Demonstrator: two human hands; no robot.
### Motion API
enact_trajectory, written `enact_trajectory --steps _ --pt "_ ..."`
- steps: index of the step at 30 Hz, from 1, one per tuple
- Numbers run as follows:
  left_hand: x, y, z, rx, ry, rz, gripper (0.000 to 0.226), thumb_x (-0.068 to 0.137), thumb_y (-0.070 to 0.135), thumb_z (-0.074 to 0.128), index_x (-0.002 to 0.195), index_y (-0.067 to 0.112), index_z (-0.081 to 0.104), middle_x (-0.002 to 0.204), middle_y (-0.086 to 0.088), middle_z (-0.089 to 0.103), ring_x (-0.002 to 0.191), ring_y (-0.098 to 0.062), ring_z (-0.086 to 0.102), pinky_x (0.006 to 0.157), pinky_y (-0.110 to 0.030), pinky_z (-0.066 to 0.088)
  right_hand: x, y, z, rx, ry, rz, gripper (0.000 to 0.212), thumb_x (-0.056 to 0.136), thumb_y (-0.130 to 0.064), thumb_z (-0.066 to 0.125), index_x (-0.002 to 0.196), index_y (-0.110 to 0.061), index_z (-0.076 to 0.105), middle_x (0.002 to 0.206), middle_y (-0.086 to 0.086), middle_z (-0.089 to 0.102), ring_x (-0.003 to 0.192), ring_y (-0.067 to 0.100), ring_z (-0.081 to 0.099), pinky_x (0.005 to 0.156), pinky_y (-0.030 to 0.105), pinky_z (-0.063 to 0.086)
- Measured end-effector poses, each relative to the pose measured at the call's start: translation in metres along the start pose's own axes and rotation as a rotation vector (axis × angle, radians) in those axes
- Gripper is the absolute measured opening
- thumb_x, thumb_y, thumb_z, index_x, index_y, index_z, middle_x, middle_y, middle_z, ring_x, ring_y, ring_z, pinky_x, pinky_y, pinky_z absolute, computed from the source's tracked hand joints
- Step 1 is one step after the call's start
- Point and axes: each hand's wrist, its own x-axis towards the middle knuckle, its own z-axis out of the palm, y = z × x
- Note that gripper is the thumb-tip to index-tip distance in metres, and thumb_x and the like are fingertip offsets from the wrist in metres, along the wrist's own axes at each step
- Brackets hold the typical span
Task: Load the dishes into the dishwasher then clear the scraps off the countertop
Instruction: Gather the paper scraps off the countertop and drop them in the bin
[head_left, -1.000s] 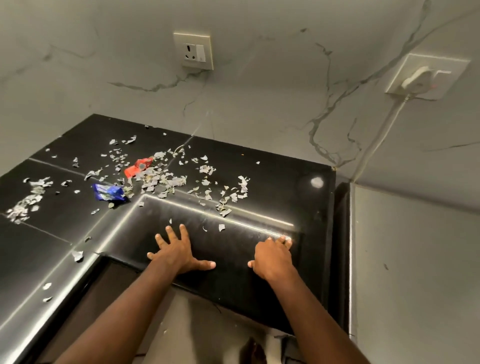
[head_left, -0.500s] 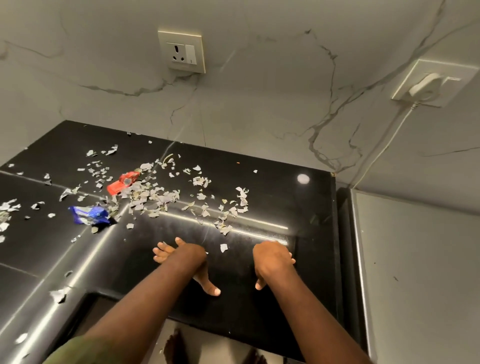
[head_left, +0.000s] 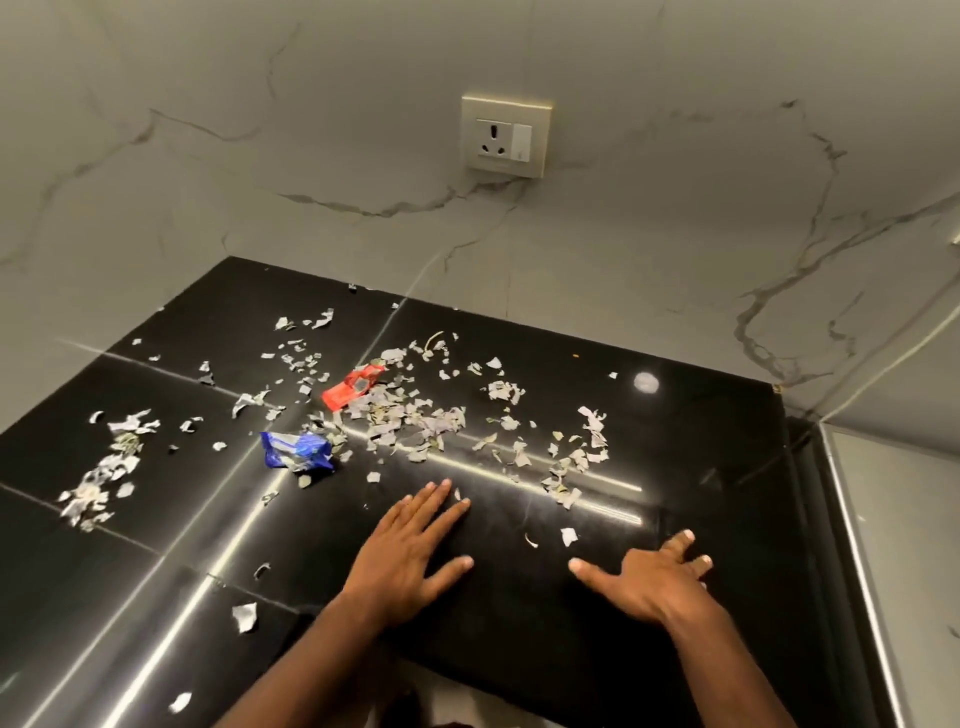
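Head view, left hand (head_left: 410, 551) and right hand (head_left: 644, 582) flat, fingers spread, scraps (head_left: 410, 421) just beyond on countertop (head_left: 701, 447)

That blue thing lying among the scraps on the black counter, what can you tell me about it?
The blue wrapper looks like a crumpled snack packet of shiny plastic film, blue with white markings too blurred to read. It lies flat and creased on the black countertop, left of the main scatter of pale scraps, a few of which touch its edges. Neither hand touches it.
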Motion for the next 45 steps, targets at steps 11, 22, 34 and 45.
enact_trajectory --steps 11,22,34,45 --pt "-0.002 -0.024 0.01 -0.188 0.223 0.03 0.046 0.102 0.045 0.053 0.143 0.026 0.058 0.161 0.009 0.045 0.153 -0.005 0.032 0.125 -0.035 0.03 -0.008 -0.085 0.121 0.093 0.719 -0.355 0.088 0.102 -0.07 0.015 0.164 -0.01 0.03 0.171 0.024 0.015 0.162 0.037 0.009 0.128 0.059 0.011" --pt "0.002 -0.114 -0.06 0.018 0.409 -0.249 0.084 0.072 0.004 0.059 0.154 0.021 0.043 0.169 -0.01 0.026 0.156 -0.031 0.023 0.124 -0.049 0.02 0.001 -0.08 0.13 0.201 0.879 -0.42 0.084 0.097 -0.069 0.032 0.163 -0.017 0.035 0.172 0.011 0.021 0.162 0.023 0.014 0.131 0.049 0.011" --pt "0.006 -0.146 -0.088 -0.315 0.572 -0.317 0.038 0.077 0.002 0.062 0.101 0.029 0.074 0.103 0.011 0.07 0.111 -0.022 0.057 0.097 -0.045 0.042 -0.021 -0.123 0.115 0.721 0.842 -0.686 0.063 0.097 -0.02 0.072 0.155 -0.024 0.047 0.162 -0.015 0.035 0.152 0.009 0.031 0.124 0.054 0.034" --pt "0.018 -0.025 -0.06 -0.997 0.277 -0.235 0.013 0.093 0.015 0.074 0.102 0.021 0.08 0.095 0.009 0.08 0.094 -0.009 0.076 0.09 -0.035 0.059 -0.003 -0.189 0.069 0.869 0.408 -0.874 0.022 0.089 -0.042 0.069 0.096 -0.063 0.068 0.079 -0.03 0.071 0.073 -0.01 0.063 0.07 0.019 0.048"
